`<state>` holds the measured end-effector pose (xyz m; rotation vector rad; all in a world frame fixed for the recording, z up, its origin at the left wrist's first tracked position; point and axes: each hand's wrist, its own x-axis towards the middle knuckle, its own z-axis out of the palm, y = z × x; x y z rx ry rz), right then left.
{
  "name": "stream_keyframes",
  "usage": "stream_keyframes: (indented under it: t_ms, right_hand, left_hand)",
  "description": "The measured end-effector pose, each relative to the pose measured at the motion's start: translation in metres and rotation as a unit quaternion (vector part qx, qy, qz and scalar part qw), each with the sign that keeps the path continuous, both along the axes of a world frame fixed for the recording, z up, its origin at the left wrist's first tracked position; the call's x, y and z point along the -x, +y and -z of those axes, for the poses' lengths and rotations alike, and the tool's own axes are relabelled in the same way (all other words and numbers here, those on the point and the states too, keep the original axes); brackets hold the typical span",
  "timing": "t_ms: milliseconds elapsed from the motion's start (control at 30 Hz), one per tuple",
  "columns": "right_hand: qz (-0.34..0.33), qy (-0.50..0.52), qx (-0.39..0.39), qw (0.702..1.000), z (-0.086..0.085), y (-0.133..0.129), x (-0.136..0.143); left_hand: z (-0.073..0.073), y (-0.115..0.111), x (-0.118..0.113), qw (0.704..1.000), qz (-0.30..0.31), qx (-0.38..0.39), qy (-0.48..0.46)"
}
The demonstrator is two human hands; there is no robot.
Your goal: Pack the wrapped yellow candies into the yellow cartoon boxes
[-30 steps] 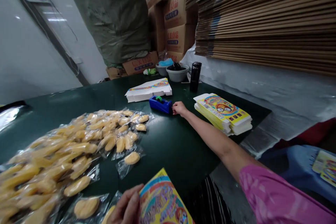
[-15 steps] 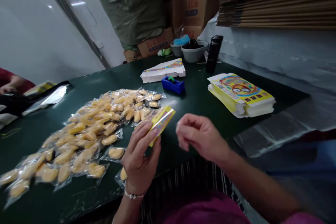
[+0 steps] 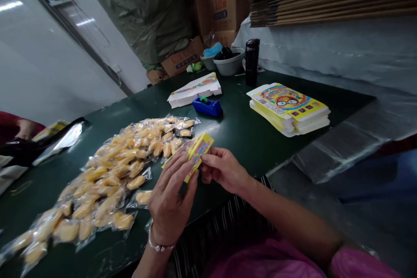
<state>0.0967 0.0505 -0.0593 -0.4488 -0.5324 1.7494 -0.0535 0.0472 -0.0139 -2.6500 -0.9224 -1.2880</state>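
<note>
My left hand (image 3: pixel 174 189) is wrapped round a small yellow printed carton (image 3: pixel 199 150), with the thumb below and the fingers over its top. At the carton's right end, my right hand (image 3: pixel 224 169) pinches the edge between thumb and fingers; what lies under those fingertips is hidden. To the left of the carton spreads a pile of clear-wrapped yellow cakes or biscuits (image 3: pixel 112 169). A few wrapped pieces lie close beside my left wrist.
Beyond the carton stand a blue tape dispenser (image 3: pixel 207 107) and white flat cartons (image 3: pixel 195 90). Stacked yellow cartons (image 3: pixel 289 110) lie to the right. A black bottle-like cylinder (image 3: pixel 252 61) and grey bowls (image 3: pixel 230 65) stand behind. Another person's arm (image 3: pixel 26 128) shows at far left.
My right hand has moved left from beside the carton to grip its right end. My left hand still holds the carton. The camera view has shifted slightly.
</note>
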Motion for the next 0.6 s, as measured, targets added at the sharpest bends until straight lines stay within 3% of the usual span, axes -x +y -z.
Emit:
stream_keyframes:
  t_ms: [200, 267, 367, 467, 533, 600]
  right_hand:
    - [0.08, -0.16, -0.023, 0.984, 0.017, 0.007, 0.013]
    - [0.115, -0.317, -0.048, 0.94, 0.029, 0.008, 0.005]
    - [0.155, -0.574, -0.093, 0.799, 0.041, 0.004, -0.032]
    - [0.217, -0.66, -0.115, 0.71, 0.032, 0.002, -0.079]
    - [0.282, -0.718, -0.253, 0.584, 0.015, 0.002, -0.095]
    - [0.266, -0.725, -0.414, 0.482, -0.002, 0.0, -0.093]
  left_hand:
    - [-0.002, -0.019, -0.003, 0.976, -0.058, 0.157, -0.14]
    - [-0.013, -0.024, -0.001, 0.965, -0.084, 0.162, -0.19]
    - [-0.035, -0.017, 0.012, 0.93, -0.123, 0.199, -0.283]
    - [-0.045, 0.009, 0.03, 0.854, -0.102, 0.364, -0.357]
    - [-0.038, 0.028, 0.036, 0.812, -0.071, 0.468, -0.343]
    - [-0.021, 0.041, 0.032, 0.812, -0.061, 0.497, -0.299]
